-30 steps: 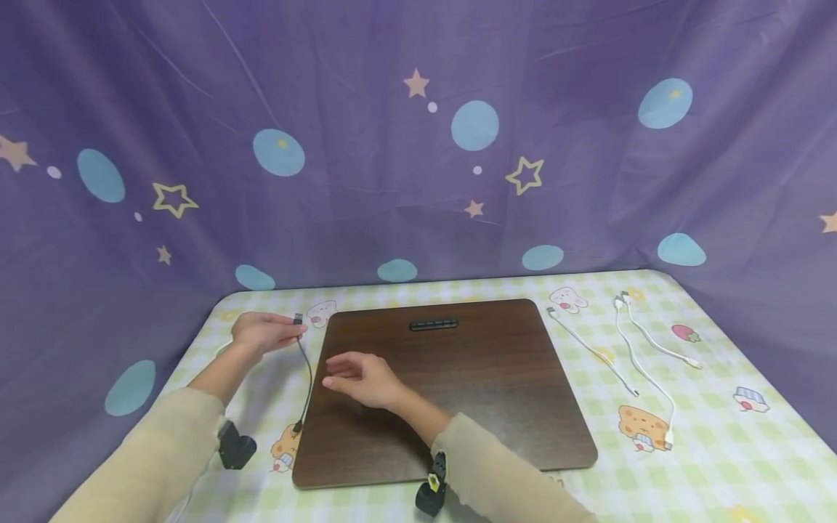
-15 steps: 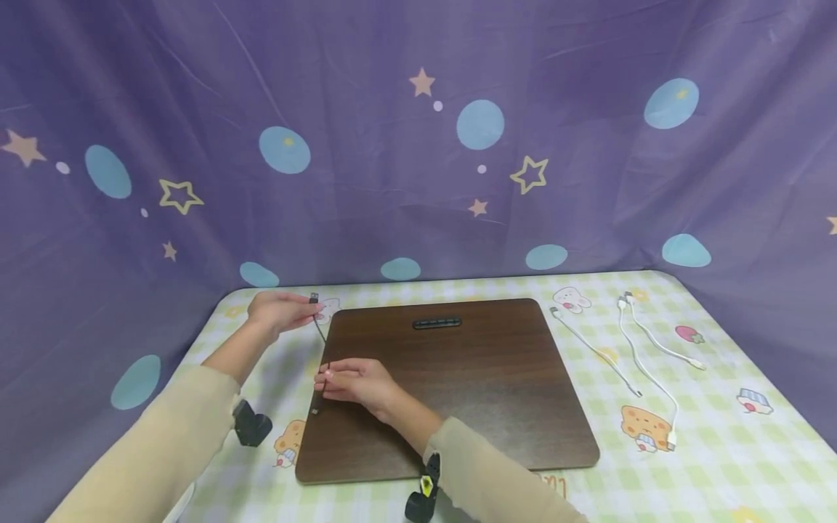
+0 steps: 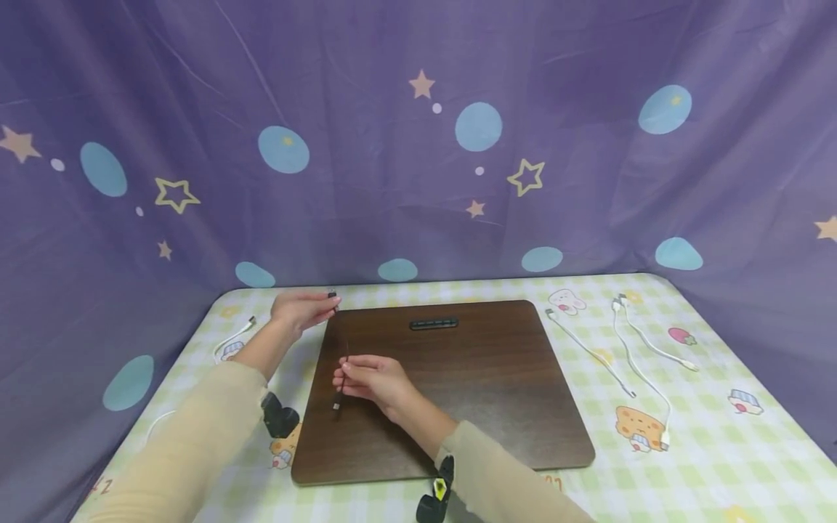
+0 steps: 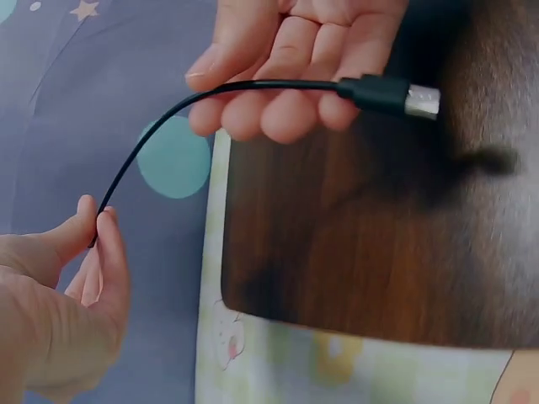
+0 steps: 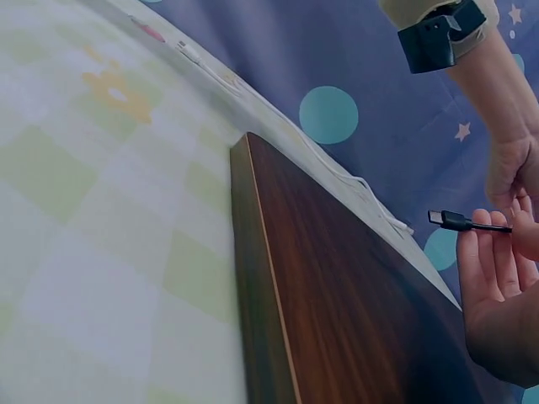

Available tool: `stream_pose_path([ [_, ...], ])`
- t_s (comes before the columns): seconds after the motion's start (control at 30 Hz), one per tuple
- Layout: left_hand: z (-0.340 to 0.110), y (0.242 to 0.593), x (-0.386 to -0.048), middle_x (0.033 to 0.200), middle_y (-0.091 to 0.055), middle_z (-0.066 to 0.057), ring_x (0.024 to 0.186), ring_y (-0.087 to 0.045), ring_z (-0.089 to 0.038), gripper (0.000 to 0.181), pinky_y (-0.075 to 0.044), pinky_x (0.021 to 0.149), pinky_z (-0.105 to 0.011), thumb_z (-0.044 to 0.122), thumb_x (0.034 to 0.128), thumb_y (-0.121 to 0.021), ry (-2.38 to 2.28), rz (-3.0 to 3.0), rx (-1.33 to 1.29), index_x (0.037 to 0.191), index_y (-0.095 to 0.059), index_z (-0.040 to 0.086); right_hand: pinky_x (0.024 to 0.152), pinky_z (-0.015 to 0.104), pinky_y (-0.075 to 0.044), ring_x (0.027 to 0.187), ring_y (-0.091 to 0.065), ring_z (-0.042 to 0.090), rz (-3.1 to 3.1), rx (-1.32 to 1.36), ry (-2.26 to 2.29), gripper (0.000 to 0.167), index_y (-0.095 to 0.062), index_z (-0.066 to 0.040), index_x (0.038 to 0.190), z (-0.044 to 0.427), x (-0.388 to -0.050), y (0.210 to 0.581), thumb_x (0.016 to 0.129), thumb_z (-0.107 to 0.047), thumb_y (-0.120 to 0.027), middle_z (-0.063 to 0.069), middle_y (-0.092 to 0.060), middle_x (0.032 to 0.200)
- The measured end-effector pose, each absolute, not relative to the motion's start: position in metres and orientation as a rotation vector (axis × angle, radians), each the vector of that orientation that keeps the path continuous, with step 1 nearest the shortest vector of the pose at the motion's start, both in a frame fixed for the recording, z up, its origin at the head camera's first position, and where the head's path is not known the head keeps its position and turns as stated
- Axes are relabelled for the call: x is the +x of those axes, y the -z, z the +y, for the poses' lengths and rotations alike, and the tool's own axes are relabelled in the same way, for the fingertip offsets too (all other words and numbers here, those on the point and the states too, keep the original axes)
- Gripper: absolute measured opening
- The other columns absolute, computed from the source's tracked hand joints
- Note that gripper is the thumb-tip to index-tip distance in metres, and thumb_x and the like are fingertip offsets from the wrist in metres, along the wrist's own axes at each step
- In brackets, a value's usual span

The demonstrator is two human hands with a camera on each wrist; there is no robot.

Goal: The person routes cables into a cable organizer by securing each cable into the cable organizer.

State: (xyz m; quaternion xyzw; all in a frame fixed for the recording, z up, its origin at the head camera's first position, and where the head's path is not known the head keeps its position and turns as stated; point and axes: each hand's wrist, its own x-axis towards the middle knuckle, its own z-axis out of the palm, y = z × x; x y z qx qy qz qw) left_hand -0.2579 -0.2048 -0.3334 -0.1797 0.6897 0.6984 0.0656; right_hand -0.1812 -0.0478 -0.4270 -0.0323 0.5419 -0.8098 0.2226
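Observation:
A thin black USB cable [image 4: 278,84] is held between my two hands over the left part of the brown wooden board [image 3: 471,392]. My left hand [image 3: 301,312] pinches it by the USB plug [image 3: 332,294] near the board's far left corner. Closer to me, my right hand [image 3: 379,381] grips the cable between thumb and fingers. The other end's small metal-tipped plug [image 4: 392,97] sticks out past the right fingers, as the left wrist view shows. A black slotted strip [image 3: 434,323] lies on the board near its far edge.
Several white cables lie on the checkered cloth: one cable [image 3: 591,354] beside the board's right edge, two more farther right, and a white cable [image 3: 232,339] at left, partly behind my left arm. A purple curtain [image 3: 366,181] hangs behind the table.
My right hand has taken hold of the black cable's lower part. Its lower end has come up off the cloth, and both hands have moved right with it over the board.

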Motion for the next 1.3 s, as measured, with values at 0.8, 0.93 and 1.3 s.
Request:
stream_pose_path([
  [0.8,-0.170,0.370,-0.273,0.067,-0.070,-0.003,0.061,-0.070,-0.010,0.032,-0.060,0.072,-0.024,-0.011,0.0781,-0.071,-2.216,1.906,-0.501,0.108,-0.061,-0.009,0.078,0.030,-0.061,0.075,-0.070,0.011,1.625,-0.032,2.141,0.031,-0.063,0.012,0.116,-0.001,-0.180,0.433,0.086,0.004,-0.065,0.018,-0.074,0.099],
  [0.93,-0.163,0.377,-0.278,0.069,-0.071,-0.004,0.060,-0.070,-0.009,0.047,-0.060,0.073,-0.024,-0.011,0.0777,-0.071,-2.222,1.904,-0.505,0.122,-0.056,-0.013,0.083,0.034,-0.060,0.083,-0.072,0.013,1.653,0.002,2.116,0.031,-0.063,0.011,0.116,0.005,-0.179,0.433,0.085,0.006,-0.065,0.023,-0.071,0.110],
  [1.3,-0.141,0.389,-0.291,0.070,-0.070,-0.002,0.060,-0.069,-0.008,0.052,-0.060,0.070,-0.021,-0.009,0.0777,-0.073,-2.200,1.916,-0.450,0.125,-0.053,-0.015,0.082,0.033,-0.060,0.085,-0.073,0.014,1.712,0.096,2.057,0.033,-0.066,0.007,0.113,0.025,-0.179,0.426,0.080,0.008,-0.070,0.021,-0.072,0.108],
])
